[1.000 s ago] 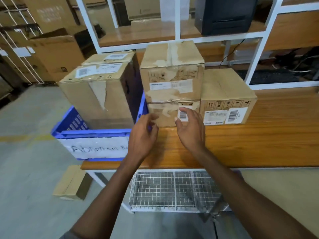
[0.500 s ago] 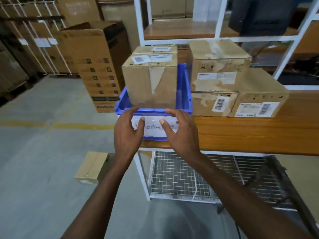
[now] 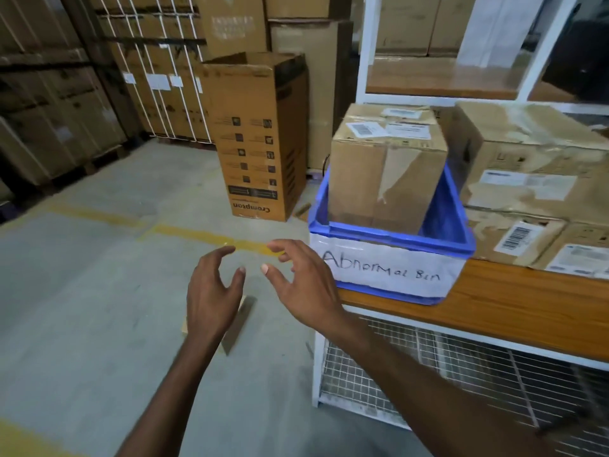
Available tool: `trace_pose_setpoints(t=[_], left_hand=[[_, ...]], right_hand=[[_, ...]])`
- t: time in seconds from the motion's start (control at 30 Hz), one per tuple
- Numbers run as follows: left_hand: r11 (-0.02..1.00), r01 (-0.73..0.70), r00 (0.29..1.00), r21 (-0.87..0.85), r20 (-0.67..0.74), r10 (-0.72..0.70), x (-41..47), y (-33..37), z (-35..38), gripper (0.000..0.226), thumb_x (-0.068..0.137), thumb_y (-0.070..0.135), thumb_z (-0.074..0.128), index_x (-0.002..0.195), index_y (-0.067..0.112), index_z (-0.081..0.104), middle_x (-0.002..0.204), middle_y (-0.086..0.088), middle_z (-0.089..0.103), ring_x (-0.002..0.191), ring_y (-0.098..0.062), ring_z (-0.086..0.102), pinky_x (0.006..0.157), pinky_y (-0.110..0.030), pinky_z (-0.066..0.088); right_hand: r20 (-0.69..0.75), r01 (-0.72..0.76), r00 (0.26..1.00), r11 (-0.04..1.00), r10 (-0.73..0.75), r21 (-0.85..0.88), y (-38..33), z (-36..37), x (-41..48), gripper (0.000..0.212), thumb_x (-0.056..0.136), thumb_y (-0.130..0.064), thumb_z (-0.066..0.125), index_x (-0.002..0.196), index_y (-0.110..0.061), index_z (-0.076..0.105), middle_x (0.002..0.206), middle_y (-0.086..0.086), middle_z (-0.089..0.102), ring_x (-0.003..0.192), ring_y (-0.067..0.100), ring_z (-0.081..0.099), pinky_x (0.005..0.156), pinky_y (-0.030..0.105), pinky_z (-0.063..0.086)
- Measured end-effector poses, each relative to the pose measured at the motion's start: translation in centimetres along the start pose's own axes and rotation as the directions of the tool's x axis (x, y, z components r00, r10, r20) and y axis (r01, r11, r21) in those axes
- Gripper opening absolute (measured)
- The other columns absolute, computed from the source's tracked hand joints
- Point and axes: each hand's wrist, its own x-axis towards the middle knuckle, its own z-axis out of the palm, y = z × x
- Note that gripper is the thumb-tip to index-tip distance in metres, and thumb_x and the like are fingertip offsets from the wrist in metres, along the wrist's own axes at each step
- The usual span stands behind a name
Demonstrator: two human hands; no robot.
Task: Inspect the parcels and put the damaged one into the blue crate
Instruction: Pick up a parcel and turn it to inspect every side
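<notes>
Fingers (image 3: 221, 253) of both hands were spread loose and empty, the left hand (image 3: 211, 291) and right hand (image 3: 306, 291) hovering over the floor beside the wooden bench (image 3: 510, 298). On it the blue crate (image 3: 392, 239) already held a torn parcel (image 3: 385, 179), so the task looked largely done, the stacked parcels (image 3: 527, 179) alongside maybe unchecked. Half a second earlier both hands fronted the crate's label; they had since drawn left.

One parcel (image 3: 389, 173) stands in the crate (image 3: 392, 237) on the table (image 3: 510, 305), stacked parcels (image 3: 534, 179) just right.
</notes>
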Motion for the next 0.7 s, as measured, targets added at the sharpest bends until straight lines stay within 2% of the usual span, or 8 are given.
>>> trace_pose_setpoints(t=[0.2, 0.4, 0.5, 0.7], left_hand=[[1.000, -0.004, 0.998, 0.026, 0.059, 0.002, 6.8, -9.6, -4.0, 0.038, 0.097, 0.024, 0.070, 0.134, 0.027, 0.062, 0.138, 0.005, 0.062, 0.128, -0.020, 0.057, 0.097, -0.034, 0.044], [0.994, 0.095, 0.986, 0.060, 0.130, -0.102, 13.1, -20.1, -7.3, 0.039, 0.096, 0.020, 0.071, 0.134, 0.022, 0.063, 0.137, 0.000, 0.061, 0.129, -0.022, 0.057, 0.098, -0.034, 0.042], [0.985, 0.159, 0.976, 0.066, 0.140, -0.167, 16.2, -25.4, -7.4, 0.040, 0.095, 0.019, 0.071, 0.134, 0.022, 0.062, 0.137, -0.001, 0.061, 0.129, -0.023, 0.057, 0.099, -0.037, 0.044], [0.959, 0.264, 0.944, 0.097, 0.176, -0.278, 21.2, -35.3, -4.2, 0.042, 0.095, 0.019, 0.070, 0.136, 0.019, 0.061, 0.138, -0.004, 0.062, 0.129, -0.023, 0.057, 0.100, -0.035, 0.043]], right_hand=[[0.029, -0.080, 0.996, 0.997, 0.080, 0.007, -1.7, 10.8, 4.9, 0.034, 0.097, -0.040, 0.067, 0.129, -0.033, 0.061, 0.124, -0.019, 0.062, 0.104, 0.002, 0.061, 0.086, 0.037, 0.057], [0.003, -0.255, 0.967, 0.966, 0.255, 0.047, -1.2, 22.3, 8.8, 0.030, 0.095, -0.031, 0.072, 0.123, -0.027, 0.065, 0.118, -0.015, 0.067, 0.095, 0.005, 0.065, 0.080, 0.031, 0.056], [0.028, -0.341, 0.940, 0.939, 0.340, 0.040, 0.3, 27.2, 10.9, 0.028, 0.093, -0.028, 0.074, 0.120, -0.026, 0.066, 0.113, -0.014, 0.069, 0.091, 0.006, 0.066, 0.080, 0.029, 0.054], [0.142, -0.507, 0.854, 0.862, 0.501, 0.007, 7.5, 37.3, 15.1, 0.027, 0.093, -0.029, 0.075, 0.119, -0.025, 0.066, 0.112, -0.013, 0.069, 0.096, 0.010, 0.068, 0.088, 0.031, 0.054]])
